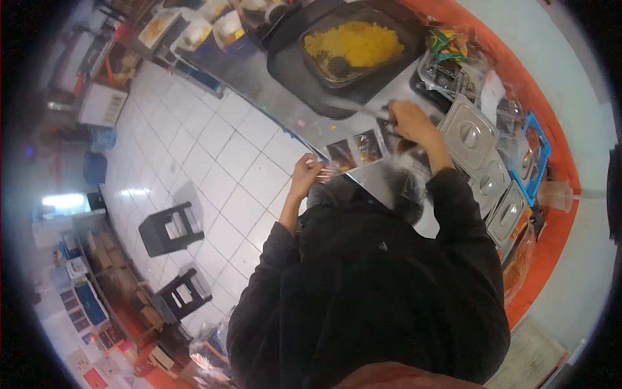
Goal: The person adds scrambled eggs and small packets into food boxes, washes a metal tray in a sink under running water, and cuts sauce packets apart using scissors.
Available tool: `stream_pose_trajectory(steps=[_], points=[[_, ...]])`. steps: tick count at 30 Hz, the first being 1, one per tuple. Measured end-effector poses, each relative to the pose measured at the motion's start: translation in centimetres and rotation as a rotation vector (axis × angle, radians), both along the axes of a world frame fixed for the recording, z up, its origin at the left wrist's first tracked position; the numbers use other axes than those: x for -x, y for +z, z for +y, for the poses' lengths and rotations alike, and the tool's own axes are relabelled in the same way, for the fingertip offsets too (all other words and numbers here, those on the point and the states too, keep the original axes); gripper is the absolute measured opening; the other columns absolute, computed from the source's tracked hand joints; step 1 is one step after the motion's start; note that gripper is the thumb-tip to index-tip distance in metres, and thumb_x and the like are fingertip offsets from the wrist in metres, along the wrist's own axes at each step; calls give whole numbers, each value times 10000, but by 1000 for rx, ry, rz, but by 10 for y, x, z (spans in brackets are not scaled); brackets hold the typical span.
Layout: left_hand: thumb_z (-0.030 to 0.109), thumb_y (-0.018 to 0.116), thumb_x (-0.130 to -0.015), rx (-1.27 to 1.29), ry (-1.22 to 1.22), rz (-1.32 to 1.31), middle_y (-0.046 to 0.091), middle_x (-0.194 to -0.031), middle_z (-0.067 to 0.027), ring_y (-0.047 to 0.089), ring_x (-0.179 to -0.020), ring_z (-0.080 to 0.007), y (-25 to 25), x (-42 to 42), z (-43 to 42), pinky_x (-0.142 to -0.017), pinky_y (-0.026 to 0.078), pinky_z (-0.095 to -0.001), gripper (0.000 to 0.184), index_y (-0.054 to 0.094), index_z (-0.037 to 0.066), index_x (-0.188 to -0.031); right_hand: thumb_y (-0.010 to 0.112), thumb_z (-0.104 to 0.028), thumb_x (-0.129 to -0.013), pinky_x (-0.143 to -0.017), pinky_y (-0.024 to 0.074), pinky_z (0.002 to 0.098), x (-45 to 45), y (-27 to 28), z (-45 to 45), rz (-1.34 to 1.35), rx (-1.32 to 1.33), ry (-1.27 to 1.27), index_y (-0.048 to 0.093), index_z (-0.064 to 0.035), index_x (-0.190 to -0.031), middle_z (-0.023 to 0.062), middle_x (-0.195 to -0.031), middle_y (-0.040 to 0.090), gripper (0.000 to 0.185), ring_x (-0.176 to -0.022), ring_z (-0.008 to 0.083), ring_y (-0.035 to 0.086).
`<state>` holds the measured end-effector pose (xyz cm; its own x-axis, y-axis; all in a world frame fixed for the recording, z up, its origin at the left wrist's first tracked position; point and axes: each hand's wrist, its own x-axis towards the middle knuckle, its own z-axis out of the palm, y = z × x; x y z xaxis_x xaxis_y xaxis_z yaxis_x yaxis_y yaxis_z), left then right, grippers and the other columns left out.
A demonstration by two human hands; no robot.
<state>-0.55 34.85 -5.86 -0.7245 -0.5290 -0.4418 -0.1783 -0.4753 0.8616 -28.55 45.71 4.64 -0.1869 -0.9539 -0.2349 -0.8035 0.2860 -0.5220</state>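
My right hand (414,123) is closed over the counter around a long pale utensil (346,104), blurred by motion; whether it is a knife or a spoon I cannot tell. My left hand (308,176) is at the counter's edge, its fingers pinched at the end of a strip of clear plastic packets (341,155) with dark brown contents. Another packet (369,146) of the strip lies toward my right hand. Beyond both hands stands a large black tray (291,71) holding a pan of crumbly yellow food (356,44).
Metal container lids (470,136) line the right side, beside a blue plastic basket (538,155) and plastic bags (457,71). Open tubs (230,31) stand at the far left of the counter. Two black stools (170,230) are on the tiled floor (227,149).
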Motion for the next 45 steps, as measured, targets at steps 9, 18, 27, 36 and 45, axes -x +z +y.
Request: stream_pose_trajectory(steps=[9,18,27,36,45], points=[[393,669,-736,377,-21,-418,581,-889,-146,621,-677,-239,27,27,20,-500,507,-322,512,417,48,-1018,716,-235,-693,-593,419,326,-54,17,27,-69,361,-397,501,-6,-851,111,-709,561,352,-629,210,541],[355,721,-623,1372,-83,-534,503,-973,-83,521,-912,-273,32,58,51,-703,385,-389,457,530,88,-941,586,-507,-764,-559,400,308,-75,-6,160,-516,-214,-462,561,2,-798,80,-625,526,510,-595,171,517],[150,662,-751,136,109,-30,580,-813,-83,571,-750,-198,-8,25,51,-605,451,-334,249,503,42,-908,544,-473,-819,-480,380,240,-73,-8,177,-932,-477,-366,541,-41,-721,14,-586,517,443,-523,93,493],[57,635,-780,-539,492,151,574,-839,-95,597,-740,-198,30,34,82,-670,542,-342,305,448,25,-1018,549,-467,-818,-464,345,226,-86,-48,122,-1063,-357,-357,516,-64,-710,-8,-575,469,419,-509,80,446],[81,637,-790,-383,343,98,595,-919,-151,616,-841,-236,0,29,85,-709,527,-299,250,501,-63,-941,581,-448,-806,-482,328,213,-92,-42,109,-1167,-363,-407,508,-73,-716,-22,-599,455,392,-527,74,432]])
